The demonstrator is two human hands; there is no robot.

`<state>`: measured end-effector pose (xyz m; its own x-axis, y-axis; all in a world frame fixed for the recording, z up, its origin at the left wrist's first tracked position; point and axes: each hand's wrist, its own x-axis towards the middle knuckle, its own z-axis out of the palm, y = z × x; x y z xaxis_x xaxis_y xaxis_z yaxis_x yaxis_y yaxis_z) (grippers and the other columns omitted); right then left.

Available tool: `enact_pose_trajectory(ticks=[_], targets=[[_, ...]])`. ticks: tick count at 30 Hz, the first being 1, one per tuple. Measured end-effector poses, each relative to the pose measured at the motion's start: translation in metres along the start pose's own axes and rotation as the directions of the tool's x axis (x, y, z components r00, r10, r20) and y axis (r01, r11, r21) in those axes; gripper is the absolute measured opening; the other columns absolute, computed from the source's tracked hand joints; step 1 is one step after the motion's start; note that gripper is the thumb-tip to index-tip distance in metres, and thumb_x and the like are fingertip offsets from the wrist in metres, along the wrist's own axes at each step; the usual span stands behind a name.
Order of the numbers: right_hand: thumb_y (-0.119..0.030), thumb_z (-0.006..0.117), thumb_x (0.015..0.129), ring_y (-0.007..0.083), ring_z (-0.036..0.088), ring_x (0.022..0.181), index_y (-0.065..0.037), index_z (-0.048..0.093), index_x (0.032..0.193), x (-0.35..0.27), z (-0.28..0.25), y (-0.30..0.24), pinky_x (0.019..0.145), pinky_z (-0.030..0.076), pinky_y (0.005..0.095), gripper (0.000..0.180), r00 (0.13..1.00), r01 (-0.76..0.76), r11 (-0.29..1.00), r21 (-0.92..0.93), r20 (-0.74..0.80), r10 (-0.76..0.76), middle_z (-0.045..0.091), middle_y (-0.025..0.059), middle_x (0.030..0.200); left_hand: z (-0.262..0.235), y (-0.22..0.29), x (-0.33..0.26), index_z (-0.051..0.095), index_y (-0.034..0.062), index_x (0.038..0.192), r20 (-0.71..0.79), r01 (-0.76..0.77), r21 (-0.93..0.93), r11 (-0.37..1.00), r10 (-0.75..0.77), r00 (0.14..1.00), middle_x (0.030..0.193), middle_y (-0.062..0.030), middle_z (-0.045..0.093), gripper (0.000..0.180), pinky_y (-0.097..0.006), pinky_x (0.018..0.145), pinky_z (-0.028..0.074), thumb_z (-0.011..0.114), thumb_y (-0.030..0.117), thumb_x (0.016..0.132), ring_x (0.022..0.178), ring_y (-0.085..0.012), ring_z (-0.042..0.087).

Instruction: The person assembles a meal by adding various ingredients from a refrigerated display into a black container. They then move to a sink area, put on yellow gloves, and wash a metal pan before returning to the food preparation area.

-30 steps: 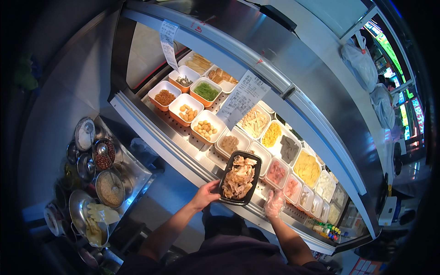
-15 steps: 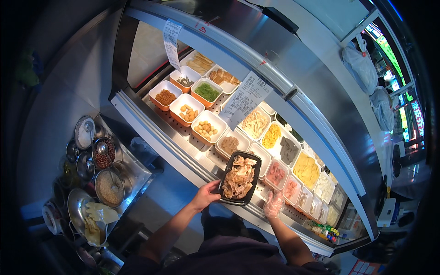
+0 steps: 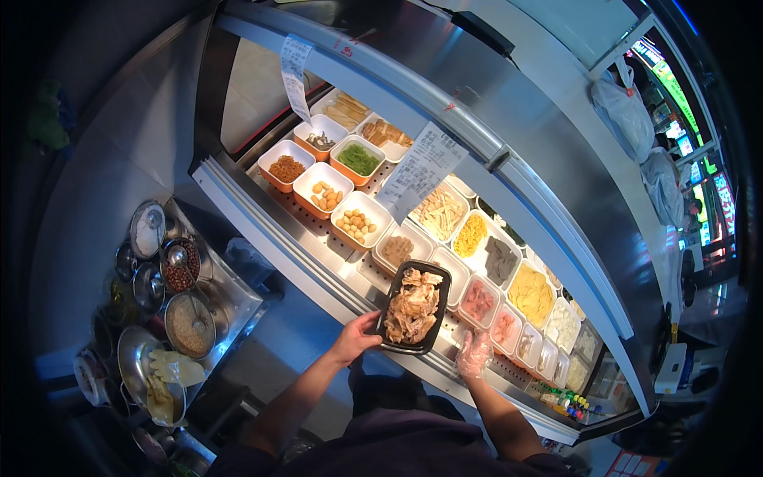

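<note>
The left hand (image 3: 355,338) has its grip closed on the near left edge of a black tray (image 3: 413,307), holding it level above the front ledge of the display case (image 3: 318,262). The tray's long axis runs away from the person, tilted slightly right, and it is heaped with pale, tan shredded food (image 3: 412,306). Just right of the tray, the right hand (image 3: 474,354), in a clear glove, rests at the case's front edge with fingers loosely curled; it appears to hold nothing, though the glove's glare makes that hard to tell. This hand is the nearer one to the small tubs directly beyond it: two with pink pieces (image 3: 479,300), then smaller ones of white bits (image 3: 528,343) trailing off right. Beyond the tray lie a tub of brown mince (image 3: 397,250), then yellow shreds (image 3: 470,235), grey slices (image 3: 500,260) and a big yellow heap (image 3: 531,294). Farther left sit orange-rimmed tubs: round beige balls (image 3: 358,224), nuts (image 3: 324,193), orange-brown grains (image 3: 286,168) and chopped greens (image 3: 359,158). A paper slip (image 3: 419,169) hangs over them from the glass. Well left of the left hand, metal bowls (image 3: 188,324) hold seasonings.
</note>
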<state>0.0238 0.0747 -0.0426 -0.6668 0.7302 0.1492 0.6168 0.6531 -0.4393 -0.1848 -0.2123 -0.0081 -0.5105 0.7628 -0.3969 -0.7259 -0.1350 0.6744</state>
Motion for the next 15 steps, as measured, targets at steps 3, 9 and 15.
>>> enact_pose_trajectory(ticks=[3,9,15], targets=[[-0.019,0.06,0.092,0.0444,0.057,0.098,0.005,0.056,0.11,0.0,0.001,0.0,0.087,0.044,0.0504,0.03,1.0,0.019,1.0,-0.007,-0.001,-0.019,0.059,0.0272,0.104,-0.003,-0.002,-0.001,0.036,-0.0005,0.146,0.004,-0.014,0.012,1.0,0.014,1.0,0.134,-0.0106,0.054,0.067,-0.031,0.094,0.053,0.059,-0.009,0.083,0.116,-0.0178,0.058],[-0.019,0.06,0.092,0.0445,0.057,0.098,0.005,0.056,0.112,-0.001,-0.002,-0.006,0.088,0.045,0.0504,0.031,1.0,0.019,1.0,0.002,0.018,-0.019,0.059,0.0276,0.104,0.0,0.002,-0.005,0.038,-0.0026,0.145,-0.024,-0.005,-0.033,0.999,0.004,1.0,0.133,-0.0117,0.055,0.068,-0.03,0.096,0.05,0.061,-0.008,0.081,0.116,-0.0182,0.057],[-0.024,0.058,0.094,0.0418,0.057,0.106,0.001,0.056,0.123,-0.007,0.014,0.016,0.094,0.044,0.0489,0.038,0.987,0.148,0.98,-0.132,-0.043,-0.155,0.06,0.0244,0.113,-0.002,0.005,0.002,0.042,-0.0001,0.142,0.009,-0.011,0.059,0.998,0.011,1.0,0.13,-0.0111,0.056,0.071,-0.033,0.091,0.054,0.062,-0.009,0.075,0.113,-0.0195,0.059]])
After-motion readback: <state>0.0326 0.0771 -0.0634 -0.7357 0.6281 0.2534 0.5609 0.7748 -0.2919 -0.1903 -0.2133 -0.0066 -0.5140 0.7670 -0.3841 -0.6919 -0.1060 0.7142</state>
